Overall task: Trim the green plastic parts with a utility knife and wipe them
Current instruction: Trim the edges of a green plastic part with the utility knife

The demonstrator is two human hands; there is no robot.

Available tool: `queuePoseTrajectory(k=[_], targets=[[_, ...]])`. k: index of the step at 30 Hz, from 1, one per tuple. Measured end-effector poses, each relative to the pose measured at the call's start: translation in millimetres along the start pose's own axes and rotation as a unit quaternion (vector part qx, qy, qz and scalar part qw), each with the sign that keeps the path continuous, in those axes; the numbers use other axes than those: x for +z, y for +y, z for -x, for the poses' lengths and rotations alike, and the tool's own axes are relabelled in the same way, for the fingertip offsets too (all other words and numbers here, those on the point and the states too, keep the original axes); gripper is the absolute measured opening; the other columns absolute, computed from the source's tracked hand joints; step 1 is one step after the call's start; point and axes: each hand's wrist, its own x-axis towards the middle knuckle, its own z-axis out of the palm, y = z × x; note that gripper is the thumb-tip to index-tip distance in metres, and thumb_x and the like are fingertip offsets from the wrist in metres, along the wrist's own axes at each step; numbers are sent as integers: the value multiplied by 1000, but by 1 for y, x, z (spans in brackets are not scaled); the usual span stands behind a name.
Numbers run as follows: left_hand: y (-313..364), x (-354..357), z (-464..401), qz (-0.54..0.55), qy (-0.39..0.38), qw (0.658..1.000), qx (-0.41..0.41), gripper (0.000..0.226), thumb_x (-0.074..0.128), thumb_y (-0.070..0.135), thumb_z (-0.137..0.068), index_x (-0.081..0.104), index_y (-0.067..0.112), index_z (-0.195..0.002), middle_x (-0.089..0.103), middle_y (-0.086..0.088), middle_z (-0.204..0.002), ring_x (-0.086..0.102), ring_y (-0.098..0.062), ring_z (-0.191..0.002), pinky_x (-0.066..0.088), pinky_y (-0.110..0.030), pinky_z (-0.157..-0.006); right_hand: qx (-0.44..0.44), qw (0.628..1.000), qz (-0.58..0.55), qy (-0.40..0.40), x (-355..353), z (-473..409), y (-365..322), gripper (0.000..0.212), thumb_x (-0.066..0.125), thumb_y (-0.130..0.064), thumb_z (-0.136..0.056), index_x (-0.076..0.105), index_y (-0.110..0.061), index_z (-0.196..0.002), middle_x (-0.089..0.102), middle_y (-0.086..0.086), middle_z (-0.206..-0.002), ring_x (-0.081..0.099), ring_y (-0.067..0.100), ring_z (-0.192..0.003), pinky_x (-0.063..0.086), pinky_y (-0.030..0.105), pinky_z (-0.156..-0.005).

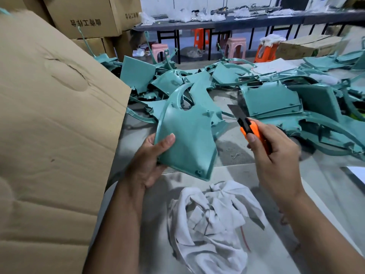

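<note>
1. A crumpled white rag (213,220) lies nearest on the grey table (246,252), between the two forearms.
2. The left hand (150,163) grips the lower edge of a green plastic part (187,139), thumb on its face, holding it tilted above the table.
3. The right hand (276,161) is wrapped around an orange utility knife (250,129), blade out, just right of the part and not touching it.
4. A large cardboard box (49,125) stands at left.
5. Farther back, a pile of green parts (276,99) covers the table.
</note>
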Motion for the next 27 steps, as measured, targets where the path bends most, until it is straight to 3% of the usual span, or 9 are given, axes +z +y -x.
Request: queuePoseTrajectory(k=[3,7,10,15,18,21,23,26,27], targets=[[5,0,9,38,-73,997,4,63,102,43,-41,82,14,-94,79,-6,-92,76,-17,-82,61,-29,-69,28,999,-19,-20,0,2,-6,18,50,-23,-110,65,-12,-110,61,-1,-89,60,25,-81,50,49,-71],[7,-1,19,32,-111,993,-8,59,103,43,-36,83,14,-83,77,-4,-77,75,-16,-67,60,-26,-60,37,998,-41,-37,3,7,-19,18,44,-30,-113,55,-21,-102,58,-6,-75,58,18,-64,45,39,-56],[6,-7,18,52,-147,988,11,53,102,39,-44,77,7,-77,70,-6,-68,68,-17,-59,56,-24,-57,40,996,-35,-77,6,9,-22,16,43,-28,-113,55,-20,-105,61,-7,-74,59,17,-61,45,37,-53],[4,-8,18,28,-244,968,45,39,83,19,-77,76,14,-115,77,-3,-108,74,-16,-98,60,-28,-81,62,994,-3,-86,9,11,-17,18,44,-35,-112,56,-23,-105,60,-13,-69,58,12,-58,40,26,-50],[-1,7,8,76,-166,979,92,51,90,20,-69,74,12,-117,76,-6,-112,73,-21,-104,60,-35,-83,73,993,10,-88,10,11,-14,14,46,-34,-111,56,-24,-109,63,-11,-72,58,9,-58,35,16,-50],[-3,8,-1,145,-58,979,129,70,91,11,-68,59,10,-130,75,-5,-114,72,-20,-106,60,-34,-82,90,993,19,-71,11,11,-11,8,48,-25,-110,56,-26,-110,64,-9,-73,56,11,-57,32,17,-49],[1,0,1,130,-77,979,135,61,78,5,-82,47,9,-135,75,-1,-101,73,-13,-89,60,-26,-74,101,993,17,-60,10,9,-10,8,49,-23,-110,56,-25,-110,64,-7,-73,54,12,-55,33,21,-50],[6,-5,4,123,-130,982,65,47,84,14,-78,63,9,-120,67,1,-84,65,-10,-63,54,-19,-55,112,993,-6,-39,8,7,-10,10,49,-22,-110,58,-22,-113,65,-4,-75,55,14,-58,41,33,-51],[5,-2,4,88,-136,986,40,39,75,14,-84,63,9,-121,66,2,-80,63,-9,-59,51,-18,-52,107,993,-18,-33,7,7,-11,11,48,-22,-110,58,-22,-115,65,-4,-76,57,15,-60,43,35,-52]])
